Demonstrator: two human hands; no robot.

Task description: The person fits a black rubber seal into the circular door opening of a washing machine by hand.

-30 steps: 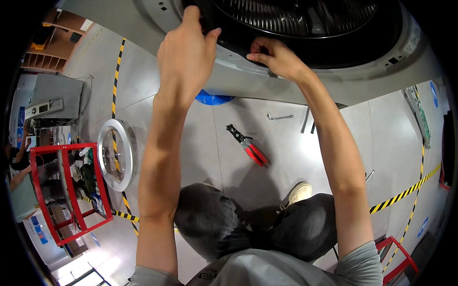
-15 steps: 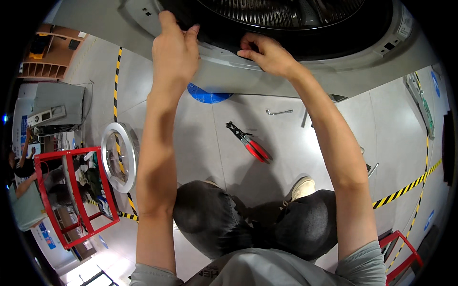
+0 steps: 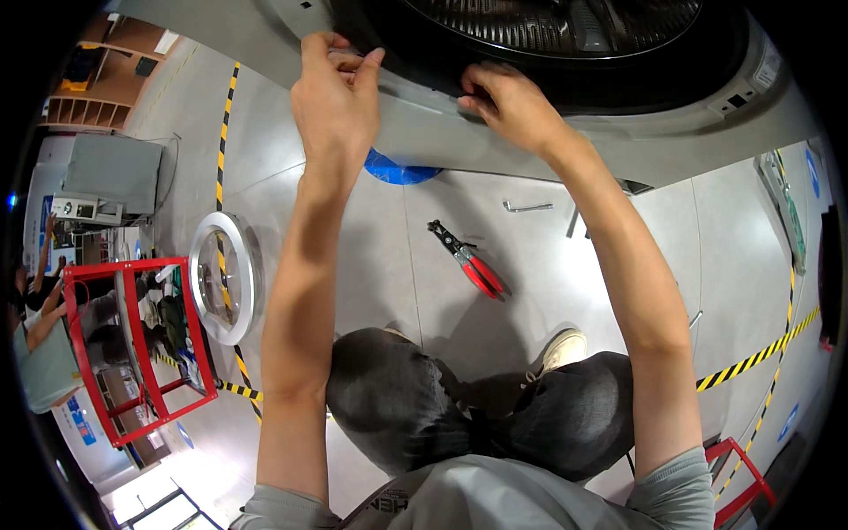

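Above me is the grey front panel [image 3: 698, 144] of a washing machine. Its round opening is lined with a black rubber door seal [image 3: 618, 95], and the ribbed metal drum [image 3: 539, 31] shows inside. My left hand [image 3: 340, 102] is at the lower left of the opening, its fingers curled and pinched at the seal's outer edge. Further right along the lower edge, my right hand [image 3: 514, 104] has its fingers bent in and closed on the seal's rim. The fingertips are partly hidden, so any thin part under them cannot be made out.
Red-handled pliers [image 3: 458, 252] and an L-shaped wrench [image 3: 528, 208] lie on the floor below the machine. A round glass door with a silver ring [image 3: 246, 291] stands left, near a red metal frame [image 3: 132, 344]. Another person [image 3: 44, 353] is at far left. Striped tape [image 3: 760, 349] marks the floor.
The view has shifted slightly, so the scene sits a little further right. My left fingers have curled in more, and my right fingers have drawn closer together at the seal.
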